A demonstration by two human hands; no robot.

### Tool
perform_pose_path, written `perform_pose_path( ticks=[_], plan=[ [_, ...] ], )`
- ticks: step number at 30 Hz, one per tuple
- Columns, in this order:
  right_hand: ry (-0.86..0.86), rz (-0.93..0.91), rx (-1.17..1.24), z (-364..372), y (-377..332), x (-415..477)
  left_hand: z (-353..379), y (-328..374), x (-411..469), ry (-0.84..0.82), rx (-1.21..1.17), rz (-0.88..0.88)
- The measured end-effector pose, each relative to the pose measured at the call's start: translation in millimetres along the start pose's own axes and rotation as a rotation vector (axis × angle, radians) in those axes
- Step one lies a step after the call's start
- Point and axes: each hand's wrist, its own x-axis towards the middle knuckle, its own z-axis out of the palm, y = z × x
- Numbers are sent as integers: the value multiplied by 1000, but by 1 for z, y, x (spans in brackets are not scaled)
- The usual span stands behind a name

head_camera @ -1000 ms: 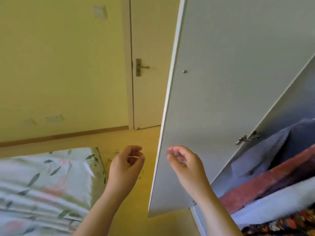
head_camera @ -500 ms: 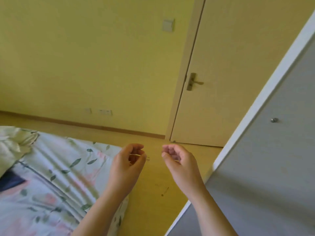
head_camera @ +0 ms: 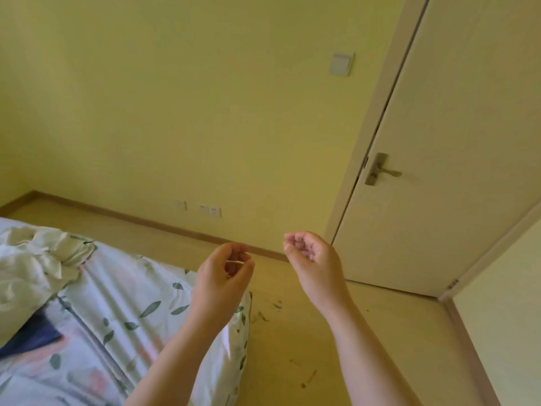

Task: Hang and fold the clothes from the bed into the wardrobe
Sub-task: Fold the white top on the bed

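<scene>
The bed (head_camera: pixel 123 303) with a leaf-print sheet fills the lower left. On it lie a crumpled white garment (head_camera: pixel 32 259) and a dark blue garment (head_camera: pixel 32 335), partly cut off by the frame edge. My left hand (head_camera: pixel 225 276) is raised over the bed's corner with its fingers loosely curled, and I see nothing in it. My right hand (head_camera: pixel 313 265) hovers over the floor beside it, also loosely curled and holding nothing. A pale wardrobe panel (head_camera: pixel 509 326) shows at the right edge; the wardrobe's inside is out of view.
A shut room door (head_camera: pixel 439 171) with a metal handle (head_camera: pixel 380 171) stands at the right. The yellow wall carries a light switch (head_camera: pixel 341 64) and low sockets (head_camera: pixel 209 210). Wooden floor (head_camera: pixel 292 347) runs between bed and wardrobe.
The view has swung left, away from the wardrobe and its stacked clothes, toward the bed and wall. Both hands keep the same raised, loosely curled pose.
</scene>
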Motion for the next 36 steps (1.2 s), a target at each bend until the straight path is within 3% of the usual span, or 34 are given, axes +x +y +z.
perform_pose_path(
  ticks=[16,27,29,36],
  plan=[
    [-126,48,35,59,54,177,6,-37,168,94,79,-21],
    [-242,22,14,23,98,349,103,-39,318,169,106,-61],
    [-281,-19,12,-2,111,417,146,-32,372,226,85,-59],
    [-331,-4,49,-13,136,512,182,-31,446,240,99,-109]
  ],
)
